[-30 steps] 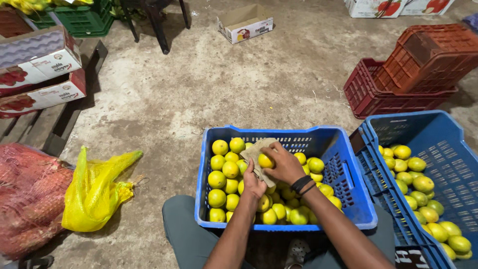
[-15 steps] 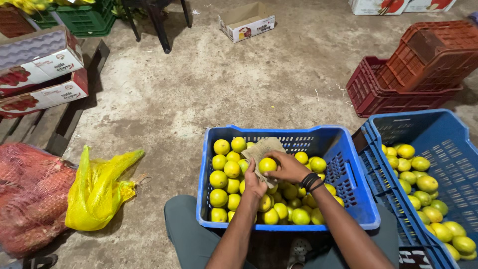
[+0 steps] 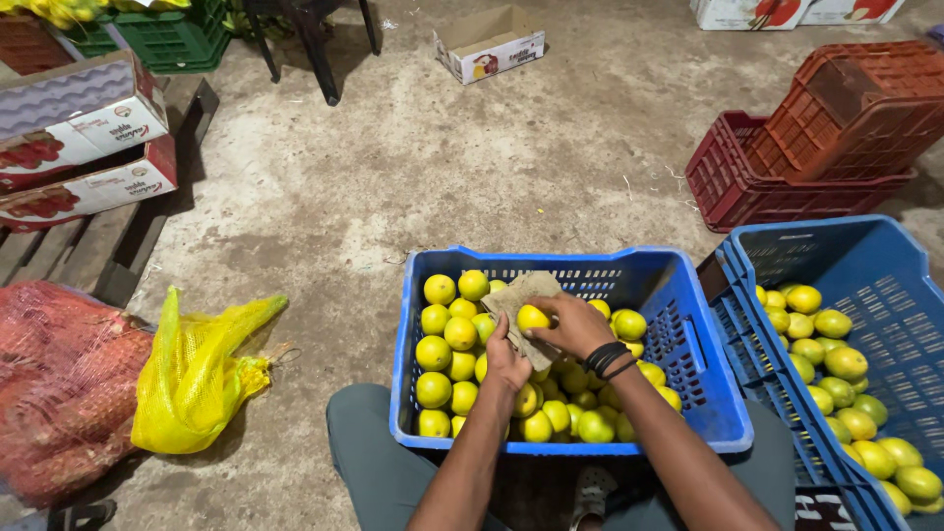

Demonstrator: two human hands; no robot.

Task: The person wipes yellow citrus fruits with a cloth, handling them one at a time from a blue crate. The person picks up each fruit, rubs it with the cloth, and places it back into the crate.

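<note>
While bent over the blue crate of yellow fruit, held one fruit with right hand fingers curled around it, left hand gripping the brown cloth beneath

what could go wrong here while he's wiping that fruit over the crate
The fruit sits between the right hand and a cloth that the left hand backs; if the grip slips, it would likely drop onto the pile in the blue crate and might bruise. That crate rests on the person's lap, so a shift of the legs could tip it toward the floor.
</note>
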